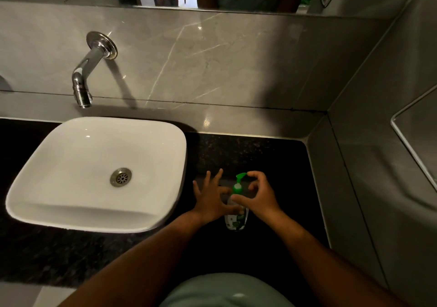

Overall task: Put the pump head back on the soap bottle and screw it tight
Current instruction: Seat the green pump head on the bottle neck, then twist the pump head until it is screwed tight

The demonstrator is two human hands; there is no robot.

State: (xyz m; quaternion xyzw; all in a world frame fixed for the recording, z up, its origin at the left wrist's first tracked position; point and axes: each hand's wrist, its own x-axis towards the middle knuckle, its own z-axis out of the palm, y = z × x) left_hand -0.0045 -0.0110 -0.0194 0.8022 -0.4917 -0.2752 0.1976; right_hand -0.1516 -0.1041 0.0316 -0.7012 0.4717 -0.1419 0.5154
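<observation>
A small clear soap bottle (236, 221) with a green and white label stands upright on the black counter, right of the sink. The green pump head (237, 186) sits on its neck, nozzle pointing up and to the right. My left hand (209, 200) holds the bottle's body from the left with thumb and index finger, its other fingers spread apart. My right hand (261, 196) curls around the pump head from the right, thumb at the collar and index fingertip on the nozzle tip. The bottle's upper body is hidden behind my fingers.
A white basin (59, 160) sits on the black granite counter (260, 150) to the left, under a chrome wall tap (82, 86). Grey tiled walls close off the back and the right side. A mirror runs along the top.
</observation>
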